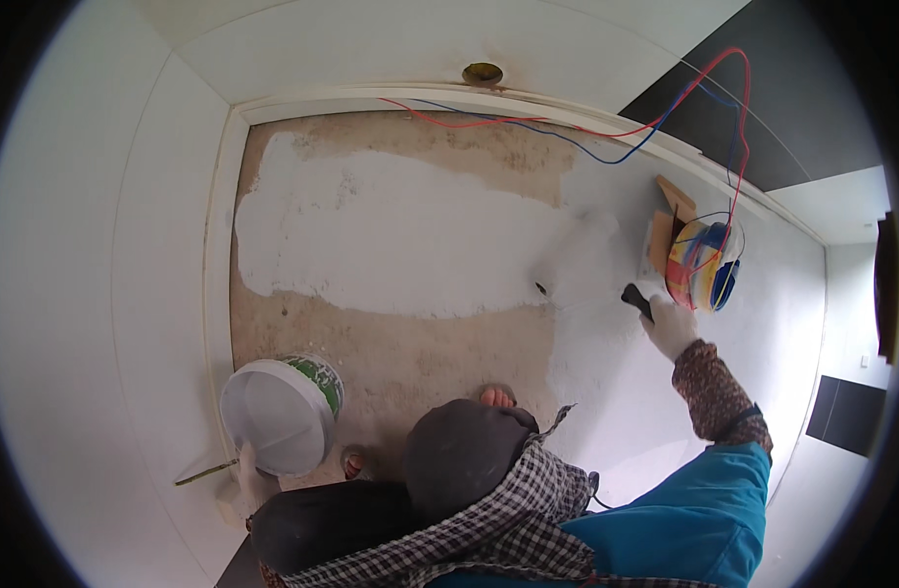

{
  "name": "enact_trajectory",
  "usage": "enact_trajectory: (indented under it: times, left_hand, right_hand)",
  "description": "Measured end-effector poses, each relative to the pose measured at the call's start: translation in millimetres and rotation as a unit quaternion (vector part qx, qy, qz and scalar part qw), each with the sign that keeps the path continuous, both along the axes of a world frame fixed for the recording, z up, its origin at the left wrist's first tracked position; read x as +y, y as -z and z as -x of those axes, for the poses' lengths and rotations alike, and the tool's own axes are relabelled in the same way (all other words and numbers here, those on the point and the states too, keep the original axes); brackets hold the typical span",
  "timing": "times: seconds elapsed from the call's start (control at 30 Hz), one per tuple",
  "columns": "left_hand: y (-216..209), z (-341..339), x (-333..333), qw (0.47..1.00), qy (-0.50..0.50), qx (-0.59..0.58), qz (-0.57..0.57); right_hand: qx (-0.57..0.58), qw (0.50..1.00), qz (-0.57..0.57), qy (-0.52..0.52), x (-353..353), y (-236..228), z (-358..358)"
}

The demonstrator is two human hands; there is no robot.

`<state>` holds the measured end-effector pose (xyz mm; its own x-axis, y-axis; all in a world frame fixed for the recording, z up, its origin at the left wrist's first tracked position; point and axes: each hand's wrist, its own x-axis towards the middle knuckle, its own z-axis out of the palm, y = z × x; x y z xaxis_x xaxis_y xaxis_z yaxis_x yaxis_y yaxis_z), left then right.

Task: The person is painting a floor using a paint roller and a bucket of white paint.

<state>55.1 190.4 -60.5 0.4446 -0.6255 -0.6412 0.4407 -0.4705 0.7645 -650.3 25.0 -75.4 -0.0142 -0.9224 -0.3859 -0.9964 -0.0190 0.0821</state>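
Observation:
My right hand (673,329), in a pale glove, is closed around the black handle of a tool (635,297) over the coated floor at the right. The tool's working end is blurred, so its kind is unclear. At the lower left, my left hand (251,474) is also pale and closes over the near rim of a white bucket (278,416) with a green outer side. The bucket tilts and holds a smooth, pale grey-white coating. A thin stick-like thing (206,472) juts out left beside that hand; whether the hand grips it too is hidden.
A pale coating (400,230) covers part of the brown floor (400,348). Spools of coloured wire (699,267) and an open cardboard box (660,240) stand at the right. Red and blue wires (616,147) loop along the far wall. My bent knees (469,453) occupy the near middle.

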Motion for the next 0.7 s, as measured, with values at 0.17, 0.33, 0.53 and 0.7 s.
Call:
enact_trajectory:
  times: [0.17,0.33,0.53,0.7]
  left_hand:
    - [2.9,-3.3,7.8,1.000,-0.017,-0.019,-0.002]
    - [0.8,-3.8,6.9,1.000,-0.017,-0.014,-0.008]
    - [-3.5,3.8,4.9,0.999,-0.032,-0.016,0.015]
    - [-4.6,0.4,8.7,1.000,-0.002,-0.017,0.010]
  right_hand:
    - [0.011,0.995,0.047,-0.092,-77.9,5.6,-5.3]
    - [-0.003,0.988,0.061,-0.139,-143.7,15.3,-33.6]
    - [-0.023,0.984,0.059,-0.166,-204.6,20.7,-90.0]
    - [-0.063,0.968,0.072,-0.231,-243.5,25.4,-141.1]
